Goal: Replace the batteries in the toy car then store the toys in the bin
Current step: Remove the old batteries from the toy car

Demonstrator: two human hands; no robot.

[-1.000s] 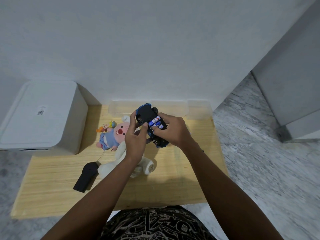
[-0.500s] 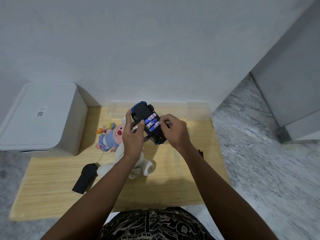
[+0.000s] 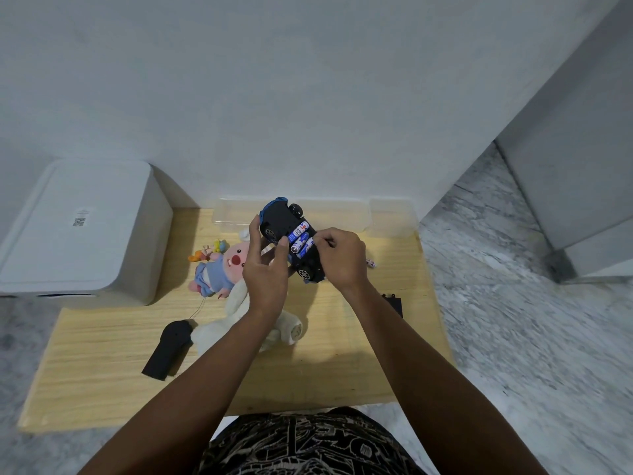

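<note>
1. Nearest the camera, a black remote (image 3: 168, 347) and a white plush (image 3: 239, 323) are seen lying on the wooden table (image 3: 102, 382), not yet stored.
2. A black panel (image 3: 394, 302), judged to be the battery cover, lies on the table by the right forearm, so the compartment has yet to be closed.
3. The car (image 3: 291, 243) is held upside down above the table: it is grasped at its side by the left hand (image 3: 265, 269), while the right hand (image 3: 340, 257) is curled at the battery bay, fingertips pinching or pressing the batteries (image 3: 301, 240).
4. Three blue cells are seen seated in the bay; whether these are the new ones cannot be told.
5. A pink doll (image 3: 219, 272) lies left of the hands, and a small object, possibly a spare cell (image 3: 371, 263), to their right.
6. Farthest off, clear bins (image 3: 342, 214) stand against the wall, apparently empty; storing is judged wholly undone.
</note>
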